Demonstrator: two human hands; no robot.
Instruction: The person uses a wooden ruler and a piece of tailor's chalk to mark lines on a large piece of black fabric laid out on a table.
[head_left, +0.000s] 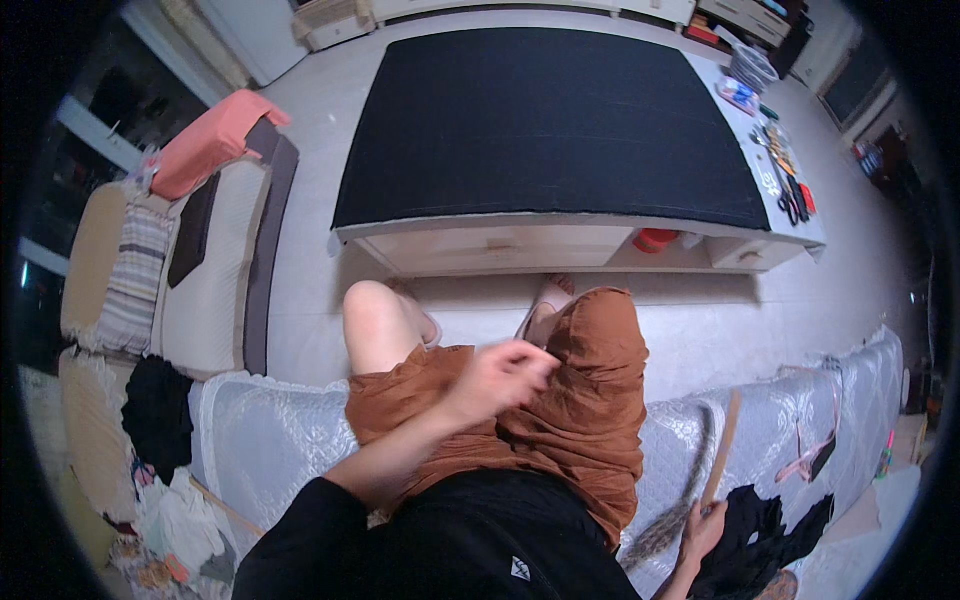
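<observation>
My left hand (506, 379) is raised over my lap, above the brown shorts (592, 375). Its fingers are curled and blurred, so whether anything small is between them is unclear. Low on the right, my right hand (703, 531) grips the lower end of a flat wooden stick, perhaps a ruler (724, 446), which points up and away over the sofa seat. Just beside that hand lies a black garment (750, 551). On its other side is a grey furry tail-like strip (664, 529). Ahead of my knees, a black cloth (555, 127) covers most of a low coffee table (495, 247).
Scissors (789, 206) and several small tools lie on the table's right end, near a plastic basket (752, 67). Plastic film covers the sofa (277, 420) I sit on. A pink strap (799, 465) rests to the right. Clothes (180, 517) are heaped at left.
</observation>
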